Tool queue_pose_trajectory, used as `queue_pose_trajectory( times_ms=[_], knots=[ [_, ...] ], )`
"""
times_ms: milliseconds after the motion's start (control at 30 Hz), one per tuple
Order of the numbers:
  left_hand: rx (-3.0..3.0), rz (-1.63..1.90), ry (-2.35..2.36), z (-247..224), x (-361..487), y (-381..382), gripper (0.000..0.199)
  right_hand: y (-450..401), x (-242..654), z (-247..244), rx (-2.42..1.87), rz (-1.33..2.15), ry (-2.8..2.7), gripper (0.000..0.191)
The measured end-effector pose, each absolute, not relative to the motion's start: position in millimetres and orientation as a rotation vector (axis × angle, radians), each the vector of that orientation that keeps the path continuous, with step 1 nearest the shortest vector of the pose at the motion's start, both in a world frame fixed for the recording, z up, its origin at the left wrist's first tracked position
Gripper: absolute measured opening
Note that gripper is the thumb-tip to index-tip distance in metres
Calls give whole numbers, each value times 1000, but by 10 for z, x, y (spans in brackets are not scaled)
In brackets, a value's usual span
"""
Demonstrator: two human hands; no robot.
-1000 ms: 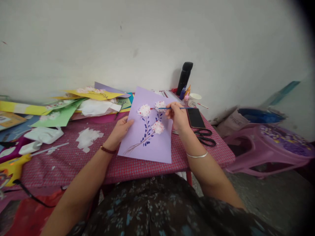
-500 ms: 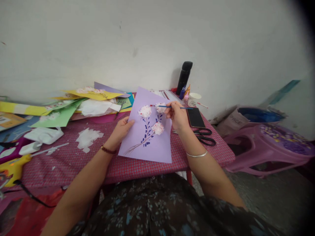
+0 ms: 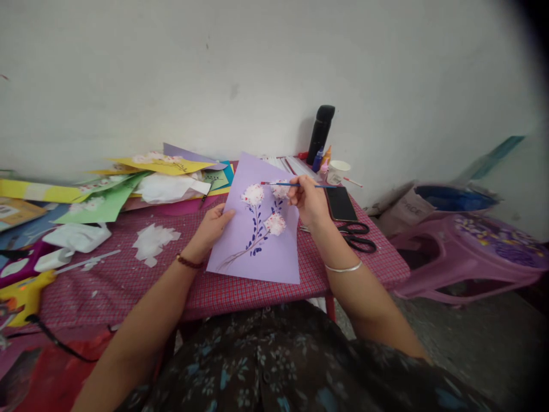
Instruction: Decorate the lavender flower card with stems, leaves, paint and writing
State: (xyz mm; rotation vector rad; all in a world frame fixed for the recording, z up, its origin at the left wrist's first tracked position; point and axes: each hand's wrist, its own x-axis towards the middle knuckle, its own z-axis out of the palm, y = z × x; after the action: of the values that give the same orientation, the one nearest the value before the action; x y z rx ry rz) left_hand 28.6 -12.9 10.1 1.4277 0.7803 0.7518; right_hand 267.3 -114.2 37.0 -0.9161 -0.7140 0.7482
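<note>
A sheet of purple paper (image 3: pixel 231 252) is tilted up over the table, its left edge pinched by my left hand (image 3: pixel 213 225). It carries white puffy flowers with red specks (image 3: pixel 253 195), brown stems and dark blue leaves. My right hand (image 3: pixel 309 200) is closed round a thin blue paintbrush (image 3: pixel 321 186). The brush lies nearly level, its reddish tip pointing left beside the upper left flower; whether the tip touches the flower I cannot tell. Part of the upper right flower is hidden behind my right fingers.
Black-handled scissors (image 3: pixel 358 236) and a phone (image 3: pixel 341 204) lie right of the paper. Behind stand a black flask (image 3: pixel 321 133), small paint bottles and a paper cup (image 3: pixel 338 170). To the left are torn white tissue (image 3: pixel 154 243), coloured sheets (image 3: pixel 98 197) and a yellow glue gun (image 3: pixel 26 294).
Almost nothing differs. The brush has shifted very slightly, with its tip a touch left and up; both hands keep their hold.
</note>
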Motion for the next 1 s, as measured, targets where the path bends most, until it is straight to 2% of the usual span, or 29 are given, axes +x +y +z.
queue_pose_trajectory(
  times_ms=[467,1000],
  knots=[
    [1421,757,782,122,282,-150,52,-1159,2617,393,-964,776,-763,33],
    [1501,738,812,135,274,-160,42,-1130,2550,352,-1015,831,-818,37]
  ],
)
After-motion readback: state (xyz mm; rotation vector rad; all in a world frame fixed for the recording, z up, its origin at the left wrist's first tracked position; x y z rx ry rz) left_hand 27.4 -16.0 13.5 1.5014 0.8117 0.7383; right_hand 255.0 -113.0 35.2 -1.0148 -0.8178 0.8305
